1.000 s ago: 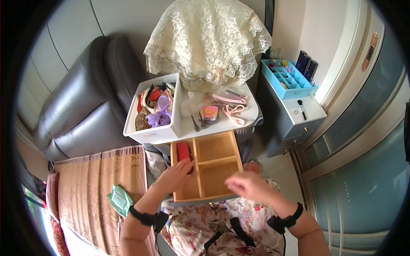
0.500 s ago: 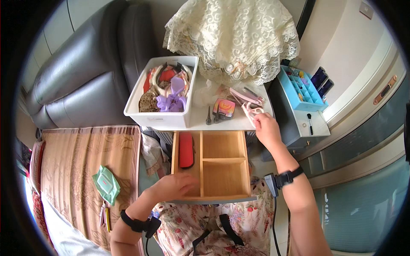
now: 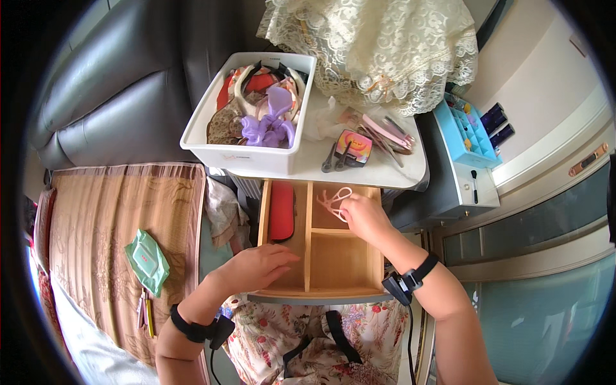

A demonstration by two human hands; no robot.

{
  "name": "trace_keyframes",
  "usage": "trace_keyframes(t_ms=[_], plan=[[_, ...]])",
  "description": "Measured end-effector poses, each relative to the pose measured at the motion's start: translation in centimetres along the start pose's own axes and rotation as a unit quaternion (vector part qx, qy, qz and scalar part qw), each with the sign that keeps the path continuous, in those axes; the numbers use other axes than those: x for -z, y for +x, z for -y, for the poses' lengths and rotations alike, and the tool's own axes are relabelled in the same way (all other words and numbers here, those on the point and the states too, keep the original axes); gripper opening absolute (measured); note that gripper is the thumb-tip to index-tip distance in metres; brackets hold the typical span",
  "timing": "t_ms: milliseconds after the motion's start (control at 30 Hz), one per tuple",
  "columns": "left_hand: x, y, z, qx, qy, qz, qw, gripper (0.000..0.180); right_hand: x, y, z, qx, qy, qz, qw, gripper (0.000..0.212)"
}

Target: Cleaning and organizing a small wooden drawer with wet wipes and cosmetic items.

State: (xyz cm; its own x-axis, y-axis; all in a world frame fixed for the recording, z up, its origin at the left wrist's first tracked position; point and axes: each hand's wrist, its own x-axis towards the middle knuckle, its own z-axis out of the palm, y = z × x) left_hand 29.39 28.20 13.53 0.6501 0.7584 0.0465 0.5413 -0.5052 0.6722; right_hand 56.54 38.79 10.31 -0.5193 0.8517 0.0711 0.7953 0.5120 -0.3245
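- Under the worktop's [image 3: 410, 163] white, round-cornered slab, a drawer [image 3: 343, 260] of smooth pale wood stands pulled out, its thin dividers making one long left compartment and two squarish right ones.
- The long compartment holds a red case [image 3: 282, 210], a slim bar with rounded ends, lying at its far end.
- On the worktop, a glossy white bin [image 3: 240, 159] with rounded corners holds a heap of fabric hair pieces, among them a shiny purple bow [image 3: 276, 122] and a mottled brown band [image 3: 224, 128].
- Right of the bin sit a boxy, bright-topped case [image 3: 355, 147] and small dark clips [image 3: 329, 160].
- Behind these drapes cream lace [image 3: 378, 45], sheer and flower-patterned, with a scalloped edge.
- To the left, a dark sofa [image 3: 109, 90] shows soft sheen and stitched seams; a crinkly green packet [image 3: 147, 260] lies on a brown striped mat [image 3: 96, 212].
- The left hand [image 3: 256, 263] is over the near part of the long compartment, its fingers stretched out and slightly parted.
- The right hand [image 3: 364, 219] pinches a curler [image 3: 331, 204] by its handle, fingers closed on it.
- This curler is pale pink and smooth, with rounded loop handles and a claw-like head pointing left; it is at the far right compartment, though whether it touches the wood cannot be told.
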Motion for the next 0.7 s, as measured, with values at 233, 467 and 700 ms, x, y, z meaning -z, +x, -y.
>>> trace_keyframes(t_ms=[233,467,700], plan=[[0.0,-0.5,0.3,0.013,0.013,0.017,1.000,0.025,-1.6,1.2,-0.5,-0.081,0.173,0.114,0.975,0.019],[0.1,0.0,0.1,0.022,0.025,0.033,0.999,0.025,-0.6,2.1,-1.2,-0.028,0.078,0.179,0.980,0.028],[0.0,0.1,-0.2,0.010,0.041,0.031,0.999,0.025,-1.1,1.6,-1.0,-0.054,0.142,0.173,0.973,0.037]])
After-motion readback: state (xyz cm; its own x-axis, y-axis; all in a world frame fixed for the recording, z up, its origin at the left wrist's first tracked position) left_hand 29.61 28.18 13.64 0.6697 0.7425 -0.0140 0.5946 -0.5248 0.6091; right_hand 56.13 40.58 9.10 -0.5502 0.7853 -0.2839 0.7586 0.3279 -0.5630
